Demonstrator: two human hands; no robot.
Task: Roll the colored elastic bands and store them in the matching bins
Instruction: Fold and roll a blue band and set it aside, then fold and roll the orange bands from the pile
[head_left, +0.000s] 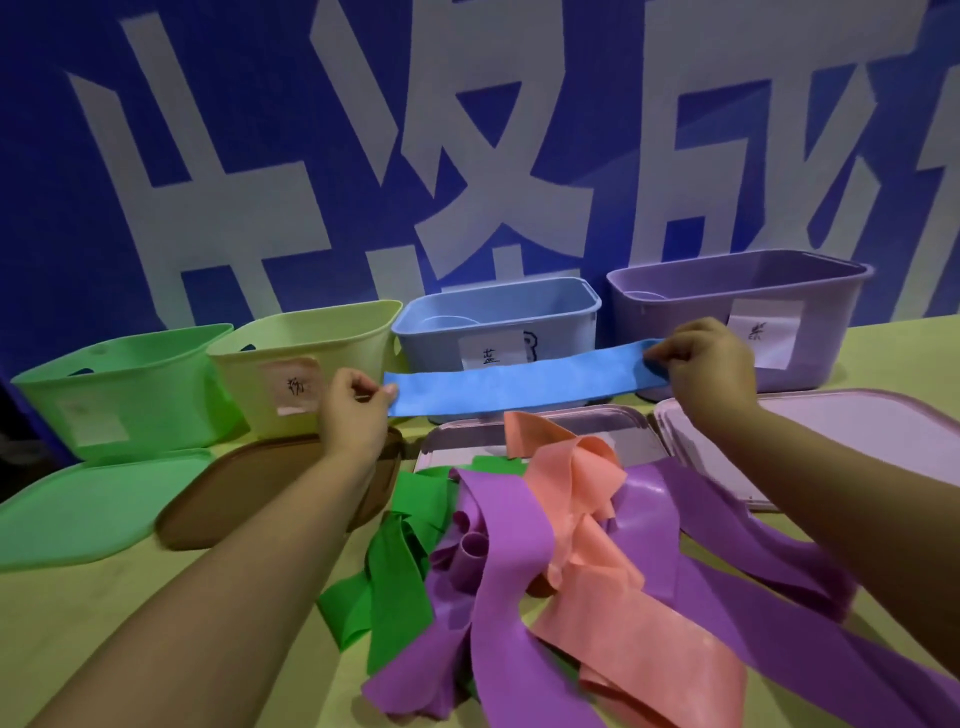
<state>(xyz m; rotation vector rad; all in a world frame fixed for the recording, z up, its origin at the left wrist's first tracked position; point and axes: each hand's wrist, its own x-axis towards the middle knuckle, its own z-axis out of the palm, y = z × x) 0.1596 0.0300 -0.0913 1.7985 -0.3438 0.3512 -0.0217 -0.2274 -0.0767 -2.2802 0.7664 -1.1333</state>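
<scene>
A blue elastic band (519, 383) is stretched flat in the air in front of the blue bin (561, 317). My left hand (353, 410) pinches its left end and my right hand (706, 364) pinches its right end. Below on the table lies a tangled heap of bands: green (395, 566), purple (509, 551) and salmon-pink (582, 499). Along the back stand a green bin (130, 384), a pale yellow bin (311, 343) and a purple bin (852, 322), each with a paper label.
Lids lie flat before the bins: a green lid (78, 514), a brown lid (249, 488) and two pink lids (467, 431), (841, 421). A blue wall with large white characters rises right behind the bins.
</scene>
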